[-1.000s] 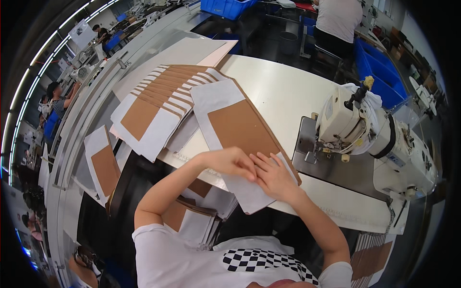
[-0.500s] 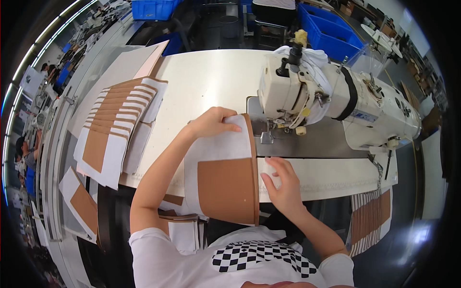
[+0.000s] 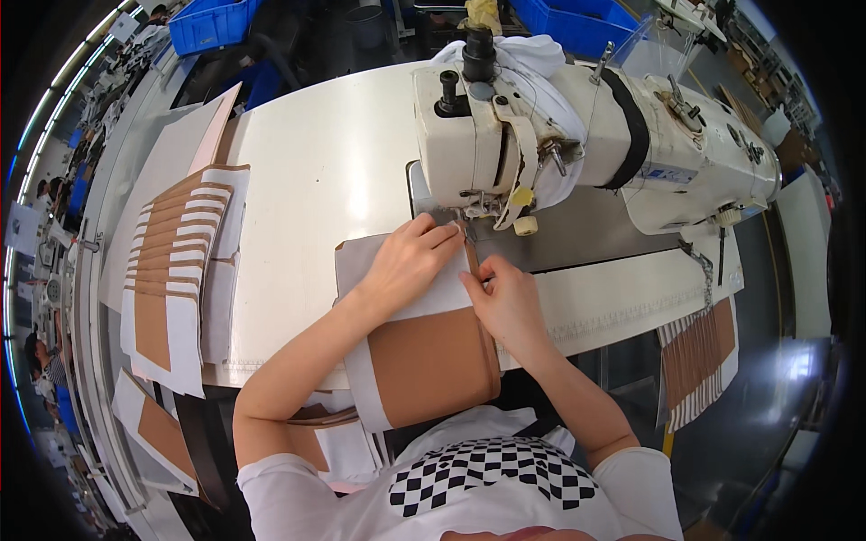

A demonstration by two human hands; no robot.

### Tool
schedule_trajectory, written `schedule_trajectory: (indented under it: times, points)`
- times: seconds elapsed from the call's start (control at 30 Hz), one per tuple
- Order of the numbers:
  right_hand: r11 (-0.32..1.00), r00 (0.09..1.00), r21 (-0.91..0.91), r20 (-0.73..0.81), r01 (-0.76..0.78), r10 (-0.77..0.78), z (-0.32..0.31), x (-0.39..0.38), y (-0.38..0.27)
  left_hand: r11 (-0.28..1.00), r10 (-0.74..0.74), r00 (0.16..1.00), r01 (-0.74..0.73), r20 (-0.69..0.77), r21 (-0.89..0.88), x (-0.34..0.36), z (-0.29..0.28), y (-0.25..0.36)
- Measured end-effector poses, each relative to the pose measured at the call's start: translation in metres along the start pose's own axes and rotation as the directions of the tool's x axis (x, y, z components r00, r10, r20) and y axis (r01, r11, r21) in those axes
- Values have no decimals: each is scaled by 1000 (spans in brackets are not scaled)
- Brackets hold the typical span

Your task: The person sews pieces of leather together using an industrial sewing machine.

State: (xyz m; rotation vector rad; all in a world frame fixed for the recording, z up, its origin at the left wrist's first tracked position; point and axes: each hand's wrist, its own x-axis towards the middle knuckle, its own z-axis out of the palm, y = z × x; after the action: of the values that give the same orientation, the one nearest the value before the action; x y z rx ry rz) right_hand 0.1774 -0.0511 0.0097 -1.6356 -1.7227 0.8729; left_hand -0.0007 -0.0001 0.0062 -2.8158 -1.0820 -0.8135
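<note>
A flat panel of white and brown material [image 3: 431, 361] lies across the front edge of the sewing table, its brown-edged right side running toward the machine. My left hand [image 3: 413, 263] rests over its upper white part, with thumb and fingers pinched at the far right corner, close by the presser foot of the sewing machine [image 3: 465, 153]. On the panel's right edge, just nearer to me, my right hand [image 3: 507, 302] is closed with thumb and forefinger together on the brown border. My left fingers partly hide the needle area, so I cannot tell whether the corner is under the foot.
To the left, a fanned stack of similar brown-and-white panels [image 3: 171, 261] lies on the white table [image 3: 307, 162]. More panels [image 3: 699, 361] hang beyond the right front edge, and others [image 3: 343, 446] sit below by my lap. Blue crates [image 3: 212, 22] stand behind.
The panel's far corner has come up to the presser foot, and my left hand has gone there with it. My right hand, open beside the panel before, now pinches its right edge. The view has shifted.
</note>
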Motion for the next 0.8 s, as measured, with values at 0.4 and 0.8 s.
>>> schedule_trajectory:
  times: [0.4, 0.8]
  points:
    - [905, 923, -357, -215, 230, -320, 21, -8, 6, 992, -91, 992, 84, -82, -93, 5, 9, -10]
    - [791, 920, -522, -28, 321, -392, 7, -17, 4, 990, -94, 984, 76, -149, -118, 2, 20, -13]
